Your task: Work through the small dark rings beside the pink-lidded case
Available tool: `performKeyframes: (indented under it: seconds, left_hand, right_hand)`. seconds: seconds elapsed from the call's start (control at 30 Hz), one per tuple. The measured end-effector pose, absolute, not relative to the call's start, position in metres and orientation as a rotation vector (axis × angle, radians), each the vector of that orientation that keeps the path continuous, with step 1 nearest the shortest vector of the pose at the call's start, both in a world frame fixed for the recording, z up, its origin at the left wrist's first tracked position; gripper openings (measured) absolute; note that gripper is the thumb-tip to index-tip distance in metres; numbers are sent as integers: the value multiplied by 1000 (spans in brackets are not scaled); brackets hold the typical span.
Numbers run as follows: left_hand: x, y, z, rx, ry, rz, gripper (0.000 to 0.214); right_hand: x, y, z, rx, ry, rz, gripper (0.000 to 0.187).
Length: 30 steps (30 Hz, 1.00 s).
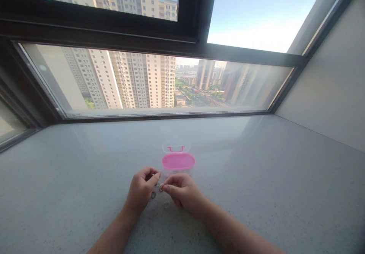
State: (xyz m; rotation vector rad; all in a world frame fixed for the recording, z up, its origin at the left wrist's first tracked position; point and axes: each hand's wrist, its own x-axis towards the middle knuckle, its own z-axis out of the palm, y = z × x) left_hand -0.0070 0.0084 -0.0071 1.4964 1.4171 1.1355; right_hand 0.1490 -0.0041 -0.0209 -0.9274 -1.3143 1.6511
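My right hand (pixel 184 193) is closed in a pinch on a small pale ring (pixel 161 187), held at its fingertips just above the sill. Close by on the left, my left hand (pixel 142 187) has its thumb and forefinger pressed together; whatever is between them is too small to make out. A dark ring (pixel 153 195) lies beside the left hand's fingers. Below the two hands, a pale ring (pixel 167 205) rests on the speckled surface. Just beyond the fingertips stands a clear plastic box with a pink top (pixel 178 161), its lower front partly hidden by the right hand.
Behind the box lies a clear oval lid (pixel 186 147) with a pink handle (pixel 176 149). The wide speckled sill (pixel 256 178) runs back to a dark window frame (pixel 159 118). A white wall (pixel 330 83) bounds the right side. Tall buildings show through the glass.
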Motion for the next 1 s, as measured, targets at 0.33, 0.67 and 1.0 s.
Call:
performKeyframes:
  seconds: [0.33,0.67,1.0]
  left_hand:
    - [-8,9,-9,1494,1415,1136,19]
    - [-7,9,-7,1505,1421,1121,19]
    - [-7,9,-9,1500,1420,1102,20]
  right_hand:
    - [149,-5,-16,-919,-1316,1658,26]
    - [149,-5,-16,-899,-1317,1659,23]
    - [150,-5,-19,-892,-1327,1658,23]
